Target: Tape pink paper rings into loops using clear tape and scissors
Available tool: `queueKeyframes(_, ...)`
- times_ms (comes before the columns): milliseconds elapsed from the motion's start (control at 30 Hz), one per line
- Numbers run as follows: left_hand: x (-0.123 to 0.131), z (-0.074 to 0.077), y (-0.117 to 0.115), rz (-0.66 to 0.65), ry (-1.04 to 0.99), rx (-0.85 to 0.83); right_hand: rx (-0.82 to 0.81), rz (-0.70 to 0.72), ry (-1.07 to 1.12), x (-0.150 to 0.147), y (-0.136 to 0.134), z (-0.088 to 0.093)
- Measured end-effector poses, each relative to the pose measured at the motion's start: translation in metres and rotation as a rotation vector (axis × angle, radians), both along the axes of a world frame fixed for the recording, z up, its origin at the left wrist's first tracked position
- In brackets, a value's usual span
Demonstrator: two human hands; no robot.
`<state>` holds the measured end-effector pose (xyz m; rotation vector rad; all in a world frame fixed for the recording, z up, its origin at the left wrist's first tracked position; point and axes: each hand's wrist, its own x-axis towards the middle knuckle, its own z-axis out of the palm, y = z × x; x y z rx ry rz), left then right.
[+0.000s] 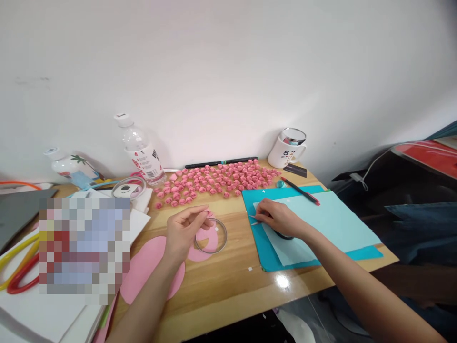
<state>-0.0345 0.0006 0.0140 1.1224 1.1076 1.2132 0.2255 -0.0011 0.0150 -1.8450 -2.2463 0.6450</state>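
My left hand [185,231] is closed in a pinch at the end of a pink paper piece [210,215], its fingertips partly hiding it. Just beyond those fingers, a thin grey ring [224,240], like a narrow tape roll, lies over a cut pink paper spiral [207,255]. Under my left forearm is a larger pink paper oval [146,267]. My right hand [276,216] is closed around scissors [254,220] above light blue paper sheets [332,219]; the blades point left and a dark handle shows below the palm.
Many rolled pink paper roses [217,178] cover the back of the table. Behind stand a bottle [139,152] and a white mug [283,151]. A pen [300,190] lies across the blue folder [257,247]. Papers and a yellow-and-red handled tool [23,274] lie left.
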Motion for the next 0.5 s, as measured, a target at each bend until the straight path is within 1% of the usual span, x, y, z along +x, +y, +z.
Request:
queueKeyframes(133, -0.001, 0.0, 0.002, 0.015, -0.119, -0.061, -0.031, 0.028, 0.219, 0.006, -0.001, -0.002)
queueKeyframes(233, 0.0, -0.001, 0.003, 0.02, -0.14, -0.09, -0.095, -0.025, 0.419, 0.0, -0.003, 0.006)
queueKeyframes(300, 0.0, -0.003, 0.002, 0.036, -0.118, -0.087, -0.102, -0.027, 0.544, -0.015, -0.005, 0.018)
queueKeyframes(400, 0.001, -0.007, 0.001, 0.048, -0.075, -0.074, -0.009, 0.052, 0.688, -0.049, -0.008, 0.037)
queueKeyframes(500, 0.001, -0.009, 0.0, 0.04, -0.044, -0.079, 0.046, 0.125, 0.738, -0.08, -0.005, 0.045)
